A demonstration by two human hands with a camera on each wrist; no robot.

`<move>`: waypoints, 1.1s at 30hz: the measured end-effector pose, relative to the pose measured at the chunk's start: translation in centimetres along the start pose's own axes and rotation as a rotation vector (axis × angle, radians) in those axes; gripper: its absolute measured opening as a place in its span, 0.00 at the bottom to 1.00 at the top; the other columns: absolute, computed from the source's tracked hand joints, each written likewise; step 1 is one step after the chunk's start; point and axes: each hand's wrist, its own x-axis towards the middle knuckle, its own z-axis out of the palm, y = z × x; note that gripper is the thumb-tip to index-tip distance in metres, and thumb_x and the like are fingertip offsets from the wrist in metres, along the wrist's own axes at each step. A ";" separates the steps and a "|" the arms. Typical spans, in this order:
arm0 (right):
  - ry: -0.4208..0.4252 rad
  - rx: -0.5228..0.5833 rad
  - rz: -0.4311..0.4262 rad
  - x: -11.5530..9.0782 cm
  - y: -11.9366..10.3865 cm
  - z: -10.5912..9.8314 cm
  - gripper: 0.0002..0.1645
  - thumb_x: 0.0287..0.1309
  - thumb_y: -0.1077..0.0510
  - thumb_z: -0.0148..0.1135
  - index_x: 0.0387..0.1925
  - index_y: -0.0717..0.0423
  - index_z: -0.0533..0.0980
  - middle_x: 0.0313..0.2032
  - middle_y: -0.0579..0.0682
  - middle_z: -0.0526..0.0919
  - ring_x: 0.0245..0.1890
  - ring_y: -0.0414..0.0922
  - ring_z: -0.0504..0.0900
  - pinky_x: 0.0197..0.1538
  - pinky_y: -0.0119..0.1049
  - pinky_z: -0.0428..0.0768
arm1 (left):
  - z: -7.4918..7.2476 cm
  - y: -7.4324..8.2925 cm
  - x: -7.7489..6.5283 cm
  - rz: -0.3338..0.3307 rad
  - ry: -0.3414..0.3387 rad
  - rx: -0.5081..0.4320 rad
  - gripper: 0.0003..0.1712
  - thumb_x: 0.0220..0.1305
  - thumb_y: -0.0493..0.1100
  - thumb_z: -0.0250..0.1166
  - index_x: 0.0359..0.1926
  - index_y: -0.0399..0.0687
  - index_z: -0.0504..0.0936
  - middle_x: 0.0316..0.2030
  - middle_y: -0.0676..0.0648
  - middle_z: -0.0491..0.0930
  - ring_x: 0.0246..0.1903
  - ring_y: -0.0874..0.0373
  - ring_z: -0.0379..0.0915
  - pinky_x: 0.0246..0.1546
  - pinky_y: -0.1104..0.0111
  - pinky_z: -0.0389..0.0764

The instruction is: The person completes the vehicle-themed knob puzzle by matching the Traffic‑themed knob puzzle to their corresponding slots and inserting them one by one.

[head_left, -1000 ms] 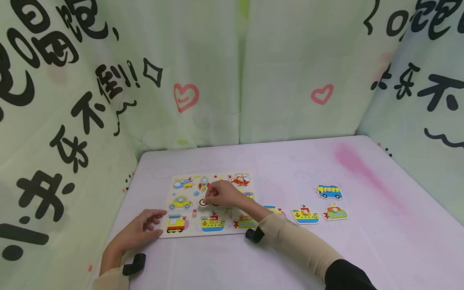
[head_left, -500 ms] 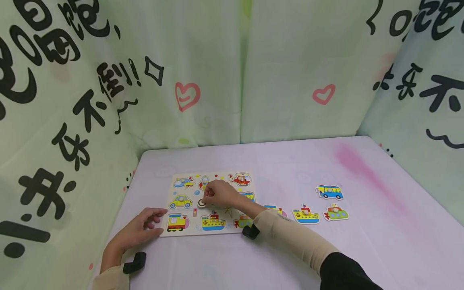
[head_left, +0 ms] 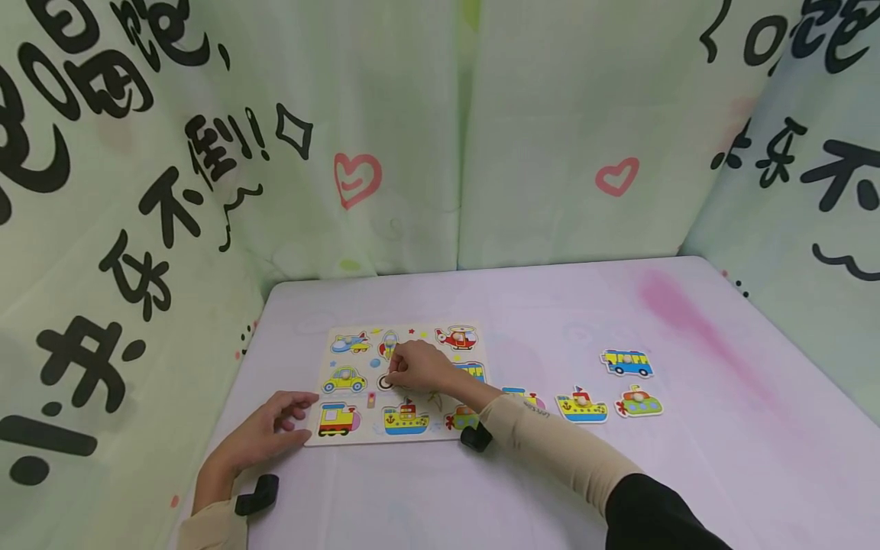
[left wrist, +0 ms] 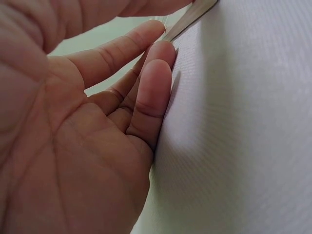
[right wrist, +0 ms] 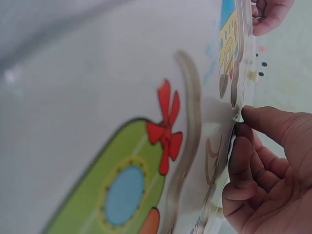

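A pale puzzle board [head_left: 371, 437] printed with vehicles lies on the table, left of centre. My right hand [head_left: 421, 368] is over its middle row, thumb and fingertips pinching a puzzle piece [head_left: 384, 382] close to the board. A black wheel shows at the piece's left end; the hand hides most of the rest. In the right wrist view, the thumb and index finger meet at the board's surface, beyond the green submarine picture [right wrist: 122, 190]. My left hand [head_left: 264, 431] rests at the board's left edge, its thumb by the near corner and fingers loosely bent, with the lower fingers along the tabletop.
Right of the board lie loose puzzle pieces: a bus [head_left: 627, 363], a ship [head_left: 582, 407], a submarine [head_left: 638, 402] and a train [head_left: 525, 398] partly behind my right forearm. Printed curtains [head_left: 412, 229] stand behind the table [head_left: 516, 305] and at both sides.
My right hand shifts slightly left over the board, then stays at the middle row, still pinching the piece. The left hand keeps its place at the edge. The head view drifts slightly.
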 end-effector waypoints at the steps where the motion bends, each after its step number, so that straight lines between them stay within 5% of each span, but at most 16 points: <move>1: -0.001 -0.001 0.003 0.0 0.0 0.0 0.08 0.63 0.53 0.70 0.31 0.50 0.81 0.26 0.41 0.80 0.27 0.36 0.74 0.34 0.29 0.71 | 0.0 0.0 0.0 0.003 0.001 0.003 0.32 0.60 0.36 0.73 0.65 0.39 0.74 0.49 0.44 0.72 0.46 0.52 0.68 0.44 0.71 0.74; 13: 0.021 0.092 0.073 -1.1 0.1 0.3 0.10 0.67 0.49 0.65 0.37 0.50 0.81 0.28 0.42 0.81 0.31 0.39 0.76 0.37 0.31 0.74 | 0.1 -0.1 0.1 0.014 -0.003 -0.010 0.32 0.60 0.36 0.73 0.64 0.39 0.74 0.49 0.44 0.72 0.47 0.52 0.68 0.44 0.71 0.74; 22: 0.081 0.185 -0.040 -3.3 0.4 0.0 0.10 0.68 0.50 0.65 0.39 0.52 0.82 0.23 0.42 0.77 0.24 0.37 0.71 0.31 0.30 0.69 | 0.3 -0.1 0.0 0.005 -0.007 -0.013 0.32 0.60 0.36 0.73 0.64 0.39 0.74 0.49 0.44 0.72 0.47 0.52 0.68 0.45 0.71 0.74; 33: 0.127 0.286 -0.072 -6.0 -0.3 -0.9 0.09 0.68 0.50 0.64 0.40 0.51 0.82 0.24 0.41 0.75 0.24 0.37 0.70 0.29 0.30 0.68 | 0.0 0.0 0.0 0.014 0.004 0.007 0.32 0.60 0.36 0.73 0.64 0.39 0.74 0.49 0.44 0.72 0.47 0.52 0.68 0.44 0.71 0.74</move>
